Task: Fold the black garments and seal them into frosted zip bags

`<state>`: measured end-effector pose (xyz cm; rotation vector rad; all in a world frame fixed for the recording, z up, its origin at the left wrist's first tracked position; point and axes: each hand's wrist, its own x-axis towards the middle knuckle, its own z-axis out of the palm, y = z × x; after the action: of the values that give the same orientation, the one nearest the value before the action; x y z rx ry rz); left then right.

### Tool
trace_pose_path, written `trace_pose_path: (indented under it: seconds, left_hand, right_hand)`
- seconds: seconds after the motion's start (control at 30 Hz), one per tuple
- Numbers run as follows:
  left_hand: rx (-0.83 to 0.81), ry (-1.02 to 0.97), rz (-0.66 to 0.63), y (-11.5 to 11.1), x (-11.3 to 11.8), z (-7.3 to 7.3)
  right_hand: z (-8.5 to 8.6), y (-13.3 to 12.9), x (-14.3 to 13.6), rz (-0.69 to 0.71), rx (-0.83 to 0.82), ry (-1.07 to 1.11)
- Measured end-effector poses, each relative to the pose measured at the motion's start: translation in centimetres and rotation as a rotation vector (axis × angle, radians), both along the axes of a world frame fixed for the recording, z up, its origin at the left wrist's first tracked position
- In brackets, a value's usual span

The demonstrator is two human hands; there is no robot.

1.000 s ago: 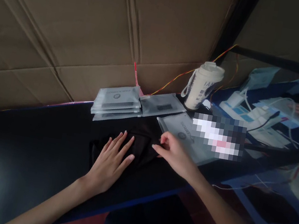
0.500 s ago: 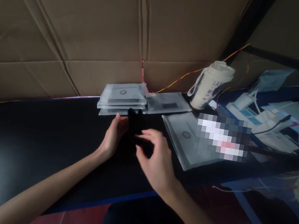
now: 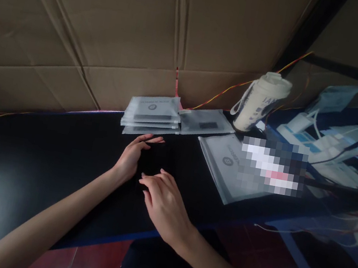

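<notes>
A dark item [image 3: 157, 158], hardly distinct from the black tabletop [image 3: 39, 160], lies between my hands. My left hand [image 3: 131, 155] is at its left side, fingers curved around its edge and fingertips pointing right. Nearer to me, my right hand [image 3: 167, 201] bends its fingers over the dark item's lower part; what they grip is too dark to make out. Beyond my left hand sits a stack of frosted zip pouches [image 3: 151, 113]. Another pouch [image 3: 207, 123] with a dark patch lies beside the stack. A larger frosted bag [image 3: 228, 166] rests to the right of my hands.
A white lidded cup [image 3: 262, 102] with a strap stands at the back right. Further right are a power strip [image 3: 299, 139] with white cables and a blue plastic stool [image 3: 322, 265]. Cardboard [image 3: 115, 25] lines the back, with a red-yellow wire before it.
My right hand has moved left and toward me. My left hand has shifted slightly left, its fingers now stretching further right. The whole view has shifted a little.
</notes>
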<state>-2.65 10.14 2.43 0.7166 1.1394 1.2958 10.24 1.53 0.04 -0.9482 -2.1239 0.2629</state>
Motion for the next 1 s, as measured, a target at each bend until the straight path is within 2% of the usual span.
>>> trace_pose_path:
  seconds: [0.17, 0.3, 0.37, 0.47, 0.57, 0.67, 0.73, 0.8, 1.0]
  left_hand:
    - [-0.013, -0.028, -0.017, 0.2, -0.3, 0.0]
    - [0.021, -0.001, -0.032, 0.3, -0.4, -0.1]
    - [0.117, 0.133, -0.029, 0.2, -0.5, 0.3]
    - [0.427, 0.621, -0.047, -0.3, -0.8, 1.7]
    - [0.716, 1.157, -0.212, -1.1, -1.1, 3.2]
    - [0.825, 1.465, -0.520, -1.4, -1.3, 3.6]
    - [0.819, 1.558, -0.696, -1.4, -1.2, 3.5]
    - [0.795, 1.607, -0.816, -1.5, -0.9, 3.5]
    - [0.723, 1.710, -0.960, -2.8, 0.7, 5.2]
  right_hand:
    - [-0.4, -0.4, 0.0, -0.146, -0.037, -0.085]
    - [-0.8, -0.5, 0.3, -0.111, -0.040, -0.204]
    - [-0.9, -0.6, 0.6, -0.095, -0.043, -0.227]
    - [-0.8, -0.6, 0.9, -0.081, -0.076, -0.237]
    - [-0.6, -0.5, 1.3, -0.064, -0.113, -0.254]
    - [-0.4, -0.3, 2.1, 0.011, -0.121, -0.276]
    - [-0.2, -0.2, 3.0, 0.087, -0.127, -0.275]
    - [0.0, -0.4, 4.2, 0.176, -0.139, -0.252]
    - [0.4, -1.9, 7.0, 0.377, -0.191, -0.118]
